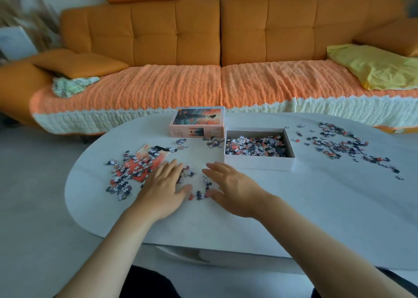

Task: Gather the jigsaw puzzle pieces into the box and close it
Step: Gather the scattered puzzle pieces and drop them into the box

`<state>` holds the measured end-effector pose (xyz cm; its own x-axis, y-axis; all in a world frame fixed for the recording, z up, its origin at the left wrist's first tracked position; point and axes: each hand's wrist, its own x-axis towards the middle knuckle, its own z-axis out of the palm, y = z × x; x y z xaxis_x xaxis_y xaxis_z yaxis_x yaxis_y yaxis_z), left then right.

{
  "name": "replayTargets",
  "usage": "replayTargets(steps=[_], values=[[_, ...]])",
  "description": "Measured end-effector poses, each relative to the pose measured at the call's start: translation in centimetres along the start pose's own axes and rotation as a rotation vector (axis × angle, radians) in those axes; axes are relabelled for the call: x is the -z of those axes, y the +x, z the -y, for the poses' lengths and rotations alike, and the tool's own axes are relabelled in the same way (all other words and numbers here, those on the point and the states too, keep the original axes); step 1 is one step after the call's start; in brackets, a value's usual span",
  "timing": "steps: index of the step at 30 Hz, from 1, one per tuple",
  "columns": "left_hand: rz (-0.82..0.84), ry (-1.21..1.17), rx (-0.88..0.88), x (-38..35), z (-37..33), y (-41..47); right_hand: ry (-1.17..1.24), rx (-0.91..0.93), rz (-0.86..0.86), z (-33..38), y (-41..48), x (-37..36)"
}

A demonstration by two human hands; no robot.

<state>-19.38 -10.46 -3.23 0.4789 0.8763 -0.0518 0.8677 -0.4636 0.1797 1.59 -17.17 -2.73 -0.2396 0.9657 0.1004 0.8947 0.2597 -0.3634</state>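
Observation:
An open white box (259, 162) stands on the white table (294, 207), partly filled with puzzle pieces. Its picture lid (197, 121) lies behind it to the left. My left hand (164, 188) lies flat with straight fingers on the table, at the edge of a pile of pieces (130, 171) that covers an orange picture sheet (144, 159). My right hand (230, 187) is flat beside it, fingers straight. A small cluster of pieces (199, 193) lies between the two hands. More loose pieces (346, 144) are scattered right of the box.
An orange sofa (203, 37) with a knitted cover runs behind the table, with a yellow cloth (373, 64) at its right end. A few pieces (213, 142) lie between lid and box. The table's rounded left edge is near the left pile.

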Motion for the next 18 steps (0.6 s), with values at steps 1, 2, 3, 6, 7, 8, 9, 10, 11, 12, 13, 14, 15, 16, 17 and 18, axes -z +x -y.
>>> replayTargets(steps=[1,2,3,6,7,8,9,10,11,12,13,14,15,16,17,18], values=[[0.047,0.029,0.030,-0.4,0.3,-0.2,-0.015,-0.008,0.040,0.3,0.4,-0.6],[0.066,0.052,0.038,-0.8,0.4,-0.2,-0.039,-0.017,0.069,0.6,0.8,-1.1],[0.064,0.063,0.029,-1.2,0.4,-0.2,-0.070,-0.022,0.088,0.7,1.2,-1.7],[-0.012,-0.003,-0.058,-1.8,-0.3,0.4,-0.111,-0.026,0.099,0.5,1.6,-2.5],[-0.052,-0.070,-0.103,-1.8,-0.8,0.5,-0.076,-0.027,0.079,0.3,1.4,-2.6],[-0.089,-0.155,-0.145,-1.8,-1.3,0.7,-0.022,-0.028,0.044,0.1,1.2,-2.6],[-0.116,-0.243,-0.180,-1.8,-1.9,0.7,0.030,-0.033,0.006,-0.2,0.9,-2.6],[-0.130,-0.318,-0.205,-1.8,-2.4,0.7,0.064,-0.043,-0.024,-0.4,0.7,-2.4],[-0.142,-0.374,-0.221,-1.7,-2.7,0.6,0.087,-0.059,-0.044,-0.4,0.4,-2.2],[-0.158,-0.413,-0.229,-1.6,-2.7,0.5,0.106,-0.073,-0.056,-0.4,0.2,-1.8],[-0.183,-0.435,-0.234,-1.4,-2.6,0.3,0.119,-0.081,-0.066,-0.3,0.2,-1.5],[-0.220,-0.437,-0.237,-1.2,-2.2,0.1,0.119,-0.076,-0.077,0.1,0.3,-1.3],[-0.264,-0.409,-0.239,-0.9,-1.5,-0.2,0.109,-0.060,-0.086,0.6,0.7,-1.1],[-0.309,-0.355,-0.235,-0.5,-0.7,-0.5,0.091,-0.038,-0.090,1.3,1.2,-1.0],[-0.343,-0.286,-0.216,-0.2,0.4,-1.0,0.073,-0.012,-0.086,2.1,1.8,-1.2],[-0.358,-0.214,-0.178,0.1,1.6,-1.4,0.062,0.016,-0.073,3.0,2.5,-1.6]])
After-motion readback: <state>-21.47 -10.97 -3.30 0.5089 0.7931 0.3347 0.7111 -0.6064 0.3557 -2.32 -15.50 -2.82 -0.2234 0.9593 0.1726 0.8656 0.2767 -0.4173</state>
